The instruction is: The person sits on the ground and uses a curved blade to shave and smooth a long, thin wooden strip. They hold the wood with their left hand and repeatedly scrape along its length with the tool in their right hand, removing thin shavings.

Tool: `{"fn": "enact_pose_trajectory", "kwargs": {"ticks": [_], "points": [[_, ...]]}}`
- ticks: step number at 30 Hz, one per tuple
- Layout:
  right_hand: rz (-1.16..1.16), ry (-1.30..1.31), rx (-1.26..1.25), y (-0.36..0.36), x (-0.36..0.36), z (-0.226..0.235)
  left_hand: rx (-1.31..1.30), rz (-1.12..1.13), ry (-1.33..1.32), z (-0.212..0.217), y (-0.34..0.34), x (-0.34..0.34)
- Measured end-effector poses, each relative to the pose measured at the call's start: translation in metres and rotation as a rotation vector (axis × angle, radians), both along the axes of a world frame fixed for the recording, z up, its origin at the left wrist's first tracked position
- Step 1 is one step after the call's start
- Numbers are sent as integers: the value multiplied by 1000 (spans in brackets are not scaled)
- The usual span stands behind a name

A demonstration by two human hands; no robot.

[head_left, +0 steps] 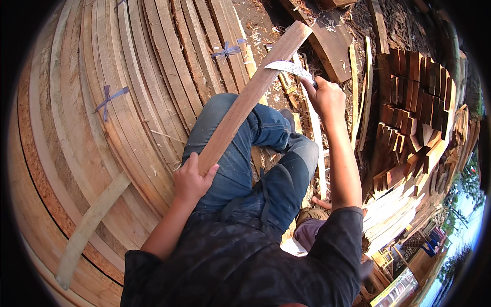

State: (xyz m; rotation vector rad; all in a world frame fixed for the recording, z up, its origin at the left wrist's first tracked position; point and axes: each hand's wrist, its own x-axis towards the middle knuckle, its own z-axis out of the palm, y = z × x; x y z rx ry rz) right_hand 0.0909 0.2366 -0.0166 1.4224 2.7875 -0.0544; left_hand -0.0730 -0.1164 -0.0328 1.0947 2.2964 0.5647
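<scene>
Two hands: left grips plank; right blade at edge

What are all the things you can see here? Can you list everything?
wooden plank: one, reddish brown, held slanting over the knees
curved knife: one, silvery blade, against the plank's right edge near its far end
bundled slats: many, pale brown, tied with blue string, lying on the left
loose pale slat: one, lying across the bundles at lower left
stacked short boards: many, dark red-brown, on the right
wood shavings: many, pale, on the dirt ahead
jeans: one pair, blue, on the person's legs
left hand: grips the plank's near end
right hand: grips the knife handle
</scene>
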Motion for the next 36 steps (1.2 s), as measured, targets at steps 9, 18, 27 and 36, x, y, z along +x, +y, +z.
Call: {"fn": "enact_pose_trajectory", "kwargs": {"ticks": [9, 18, 27, 36], "points": [[-153, 12, -14, 36, -13, -20, 4, -7, 110, 1, 4, 2], [-507, 99, -103, 63, 103, 24, 40, -47, 136, -7, -3, -1], [-83, 126, -169, -37, 12, 35, 72, -63, 117, -4, -2, 2], [-284, -46, -45, 66, -5, 0, 5, -44, 154, 3, 6, 0]]}}
